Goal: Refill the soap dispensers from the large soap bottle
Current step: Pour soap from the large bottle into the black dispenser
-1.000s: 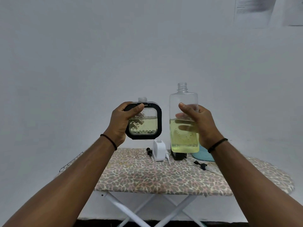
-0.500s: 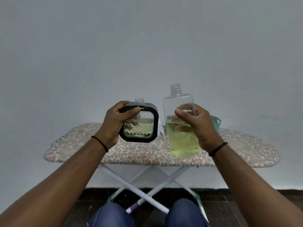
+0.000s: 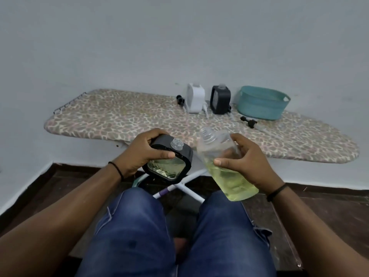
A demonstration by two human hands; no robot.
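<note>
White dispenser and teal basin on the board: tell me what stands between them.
In the head view, a black dispenser stands between the white dispenser and the teal basin, uncapped.

A plain room in a home, by the look of it: an ironing board with a patterned cover stands against a bare painted wall on a dark floor, with a teal plastic basin on it.

An uncapped, black-framed dispenser, partly filled, tilts beside the large clear bottle of yellow-green soap, its open neck leaning toward the dispenser.
</note>
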